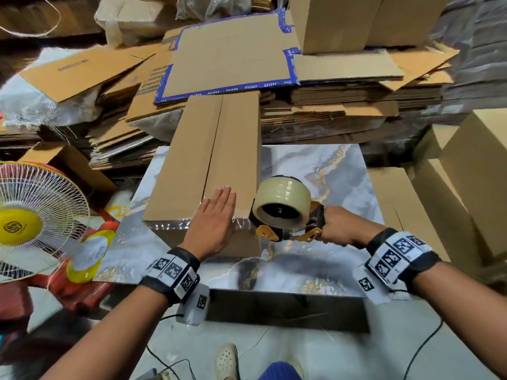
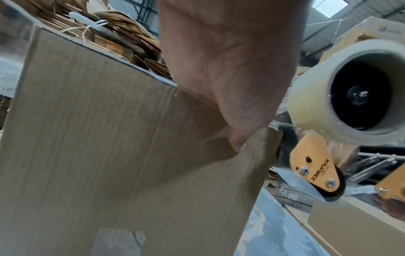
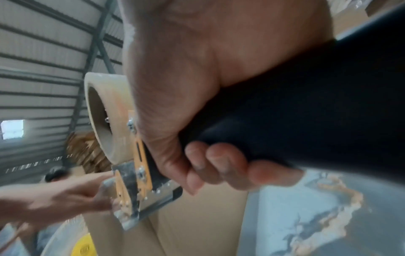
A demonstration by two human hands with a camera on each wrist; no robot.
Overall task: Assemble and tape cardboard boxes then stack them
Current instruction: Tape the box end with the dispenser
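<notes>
While the long cardboard box (image 1: pixel 208 160) lies on the marble counter (image 1: pixel 315 171), its top flaps are shut, so what is inside cannot be seen. Flat and with straight fingers, the left hand (image 1: pixel 212 222) presses on the box top near its close edge. Beside it, the right hand (image 1: pixel 338 226) is curled tight round the tape gun (image 1: pixel 285 215), which touches the box corner. Shiny tape runs along the near edge.

Left hand (image 1: pixel 212 220) flat on box (image 1: pixel 208 160); right hand (image 1: pixel 340 226) grips tape dispenser (image 1: pixel 285 212).
</notes>
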